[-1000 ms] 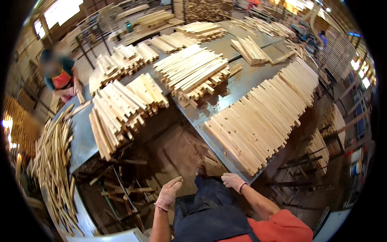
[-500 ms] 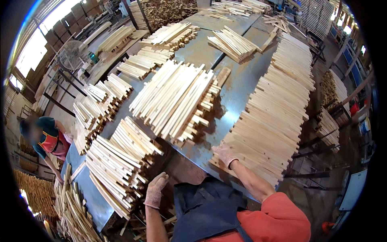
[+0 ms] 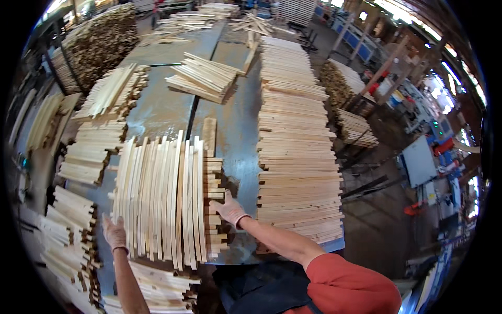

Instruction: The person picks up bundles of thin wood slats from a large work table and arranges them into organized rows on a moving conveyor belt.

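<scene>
A stack of pale wooden strips [image 3: 162,193] lies on the metal table in front of me. Its top strips run away from me, and crosswise strip ends stick out on its right side. My left hand [image 3: 114,233], in a light knitted glove, is at the near left edge of the stack with its fingers stretched out. On the other side, my right hand [image 3: 230,210], gloved too, has its fingers spread against or just beside the protruding ends. Whether either palm presses on the wood I cannot tell. Neither hand is closed around a strip.
A long row of strips [image 3: 298,152] lies side by side along the table's right part. Beyond the stack rests a loose bundle [image 3: 204,77]. More piles [image 3: 73,225] line the left, and another pile [image 3: 157,285] sits close by my left forearm. Machinery [image 3: 418,159] stands far right.
My view has turned to the right. My right hand has left the long row and come to the central stack's right side. My left hand has risen to its left side.
</scene>
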{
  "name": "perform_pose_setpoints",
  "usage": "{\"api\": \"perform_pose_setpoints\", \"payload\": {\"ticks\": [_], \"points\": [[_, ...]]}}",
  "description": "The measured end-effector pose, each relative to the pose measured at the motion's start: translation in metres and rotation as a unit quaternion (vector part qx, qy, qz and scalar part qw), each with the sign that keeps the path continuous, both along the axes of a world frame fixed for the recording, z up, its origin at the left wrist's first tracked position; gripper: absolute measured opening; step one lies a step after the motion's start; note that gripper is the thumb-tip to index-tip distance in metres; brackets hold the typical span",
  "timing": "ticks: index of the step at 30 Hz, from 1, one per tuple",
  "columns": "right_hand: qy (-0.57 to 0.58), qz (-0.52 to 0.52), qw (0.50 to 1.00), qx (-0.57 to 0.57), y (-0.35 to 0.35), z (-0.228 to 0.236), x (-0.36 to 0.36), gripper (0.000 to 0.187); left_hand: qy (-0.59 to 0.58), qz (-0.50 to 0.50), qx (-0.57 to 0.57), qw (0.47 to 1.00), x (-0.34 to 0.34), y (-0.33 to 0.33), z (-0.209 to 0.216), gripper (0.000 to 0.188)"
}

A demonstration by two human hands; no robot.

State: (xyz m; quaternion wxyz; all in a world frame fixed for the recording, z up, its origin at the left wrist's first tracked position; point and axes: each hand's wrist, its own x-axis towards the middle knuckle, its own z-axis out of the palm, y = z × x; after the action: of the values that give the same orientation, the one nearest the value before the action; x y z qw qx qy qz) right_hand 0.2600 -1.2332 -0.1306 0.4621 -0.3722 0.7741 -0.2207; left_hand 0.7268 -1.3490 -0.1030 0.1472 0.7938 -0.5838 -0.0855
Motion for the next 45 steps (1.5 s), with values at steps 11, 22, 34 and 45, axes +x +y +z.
{"api": "perform_pose_setpoints", "payload": {"ticks": [11,22,34,45], "points": [[0.02,-0.114,0.993,0.034,-0.018,-0.009,0.044,0.129,0.007,-0.113,0.022,0.993,0.024,-0.065,-0.066,0.042],[-0.002,-0.122,0.988,-0.1,-0.01,-0.034,0.0,0.065,0.046,-0.173,0.071,0.981,-0.026,0.032,-0.013,0.05],[-0.05,-0.091,0.995,0.008,-0.023,-0.022,-0.002,0.065,0.499,-0.05,0.133,0.855,-0.054,0.029,0.008,0.062],[-0.16,-0.148,0.976,0.011,-0.02,-0.012,-0.021,0.061,0.71,0.013,0.196,0.676,-0.055,0.036,-0.021,0.06]]}}
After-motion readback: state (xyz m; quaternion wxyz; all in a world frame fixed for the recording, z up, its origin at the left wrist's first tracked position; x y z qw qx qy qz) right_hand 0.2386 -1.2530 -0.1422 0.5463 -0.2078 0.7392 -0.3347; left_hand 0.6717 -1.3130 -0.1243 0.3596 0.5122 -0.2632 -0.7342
